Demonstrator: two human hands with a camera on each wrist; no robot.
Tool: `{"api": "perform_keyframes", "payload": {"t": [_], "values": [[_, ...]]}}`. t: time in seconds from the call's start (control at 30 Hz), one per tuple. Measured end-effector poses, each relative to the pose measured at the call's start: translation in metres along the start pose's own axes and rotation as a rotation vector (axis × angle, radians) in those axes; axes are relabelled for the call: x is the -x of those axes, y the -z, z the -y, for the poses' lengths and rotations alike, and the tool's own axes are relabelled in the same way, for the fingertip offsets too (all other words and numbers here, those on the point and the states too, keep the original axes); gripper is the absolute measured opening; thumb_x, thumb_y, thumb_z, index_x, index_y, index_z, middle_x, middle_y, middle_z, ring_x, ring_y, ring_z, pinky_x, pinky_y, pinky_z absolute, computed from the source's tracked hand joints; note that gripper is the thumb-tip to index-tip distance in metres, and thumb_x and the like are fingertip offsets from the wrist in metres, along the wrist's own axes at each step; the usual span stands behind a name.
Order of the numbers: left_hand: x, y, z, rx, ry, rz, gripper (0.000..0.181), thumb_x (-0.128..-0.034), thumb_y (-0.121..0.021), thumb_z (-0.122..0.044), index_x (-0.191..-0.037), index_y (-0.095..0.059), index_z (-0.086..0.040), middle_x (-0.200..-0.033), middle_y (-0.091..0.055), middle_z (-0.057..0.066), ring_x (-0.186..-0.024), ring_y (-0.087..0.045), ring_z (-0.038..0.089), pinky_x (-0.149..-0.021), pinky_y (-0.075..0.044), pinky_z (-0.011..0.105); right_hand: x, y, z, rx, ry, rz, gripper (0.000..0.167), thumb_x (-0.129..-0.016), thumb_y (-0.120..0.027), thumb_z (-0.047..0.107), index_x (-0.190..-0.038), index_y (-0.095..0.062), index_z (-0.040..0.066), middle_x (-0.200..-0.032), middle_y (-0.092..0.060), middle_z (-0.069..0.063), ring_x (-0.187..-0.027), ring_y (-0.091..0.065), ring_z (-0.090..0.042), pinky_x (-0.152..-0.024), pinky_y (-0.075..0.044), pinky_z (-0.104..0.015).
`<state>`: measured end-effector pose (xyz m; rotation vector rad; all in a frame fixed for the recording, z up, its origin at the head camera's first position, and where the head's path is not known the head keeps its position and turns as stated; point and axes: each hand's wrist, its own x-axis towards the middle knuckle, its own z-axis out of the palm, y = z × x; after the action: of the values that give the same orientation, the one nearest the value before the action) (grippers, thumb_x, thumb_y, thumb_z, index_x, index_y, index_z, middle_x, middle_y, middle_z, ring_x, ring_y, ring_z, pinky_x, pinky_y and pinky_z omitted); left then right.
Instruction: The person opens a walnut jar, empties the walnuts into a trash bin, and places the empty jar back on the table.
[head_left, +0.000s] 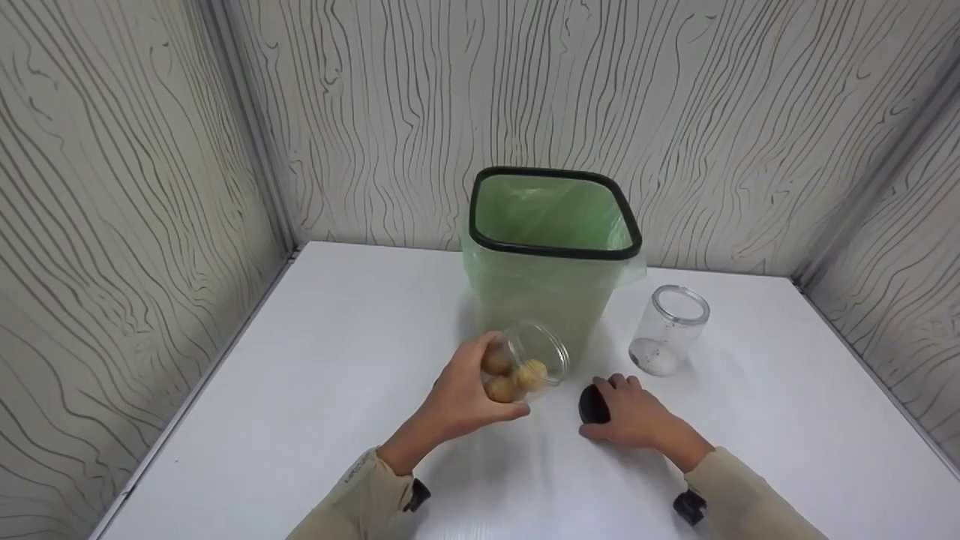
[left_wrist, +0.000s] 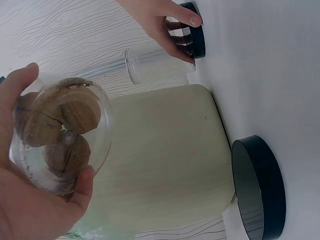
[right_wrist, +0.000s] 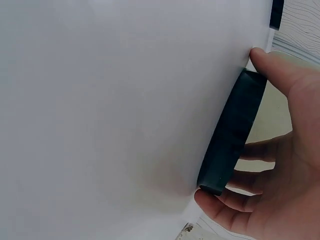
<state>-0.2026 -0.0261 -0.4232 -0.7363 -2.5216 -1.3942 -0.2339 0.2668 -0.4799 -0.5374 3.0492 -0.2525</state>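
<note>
My left hand [head_left: 463,394] grips a clear plastic jar [head_left: 541,346] above the table, tilted with its open mouth towards the right. Brown walnuts [head_left: 504,388] lie inside it; the left wrist view shows three through the jar's base. On the tabletop, my right hand [head_left: 634,414] holds a round black lid [head_left: 593,405] by its rim, thumb at one edge and fingertips at the opposite one, as the right wrist view [right_wrist: 232,132] confirms. A second black lid [left_wrist: 272,190] lies near the bin in the left wrist view; the left hand and jar hide it from the head camera.
Behind the hands stands a green bin [head_left: 544,300] with a black rim and a thin green liner. To its right is another clear jar [head_left: 679,330], uncapped, with something whitish at its bottom. Wood-patterned walls [head_left: 390,120] enclose the white table [head_left: 300,390] at back and sides.
</note>
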Motion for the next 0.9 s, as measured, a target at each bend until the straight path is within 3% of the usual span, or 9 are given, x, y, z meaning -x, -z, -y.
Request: {"api": "perform_keyframes", "payload": {"t": [0.3,0.47,0.63,0.9], "values": [[-0.001,0.001,-0.001,0.013,-0.009,-0.001,0.094,-0.0664,-0.082,-0.048,-0.140,-0.038,-0.008,-0.129,-0.047,0.004,-0.114,-0.048,0.018,-0.092,-0.046,0.039,0.000,-0.002,-0.001,0.014,-0.006,-0.008,0.089,-0.072,-0.071,0.058,-0.132,-0.049,-0.004,-0.118,-0.052,-0.020,-0.101,-0.048,-0.034,-0.083,-0.045,-0.049],[-0.003,0.002,0.001,0.033,-0.014,-0.011,0.094,-0.0661,-0.082,-0.047,-0.139,-0.038,-0.009,-0.127,-0.047,0.003,-0.113,-0.048,0.017,-0.091,-0.046,0.039,0.000,0.003,-0.001,0.000,-0.024,-0.033,0.086,-0.078,-0.063,0.062,-0.132,-0.049,-0.004,-0.121,-0.052,-0.022,-0.105,-0.049,-0.037,-0.086,-0.043,-0.051],[-0.005,0.006,0.000,0.037,-0.014,-0.031,0.091,-0.0671,-0.082,-0.046,-0.138,-0.039,-0.011,-0.127,-0.048,0.003,-0.113,-0.048,0.017,-0.092,-0.045,0.039,0.001,0.016,-0.005,-0.056,-0.001,-0.172,0.075,-0.088,-0.055,0.055,-0.129,-0.050,-0.008,-0.123,-0.051,-0.027,-0.115,-0.046,-0.043,-0.092,-0.040,-0.053],[-0.007,0.011,0.000,0.052,-0.028,-0.069,0.090,-0.0672,-0.083,-0.045,-0.139,-0.039,-0.011,-0.127,-0.047,0.001,-0.114,-0.046,0.016,-0.093,-0.043,0.042,0.003,0.052,-0.001,-0.229,-0.023,-0.394,0.066,-0.094,-0.053,0.042,-0.131,-0.043,-0.011,-0.130,-0.042,-0.027,-0.120,-0.042,-0.040,-0.097,-0.036,-0.053]]}}
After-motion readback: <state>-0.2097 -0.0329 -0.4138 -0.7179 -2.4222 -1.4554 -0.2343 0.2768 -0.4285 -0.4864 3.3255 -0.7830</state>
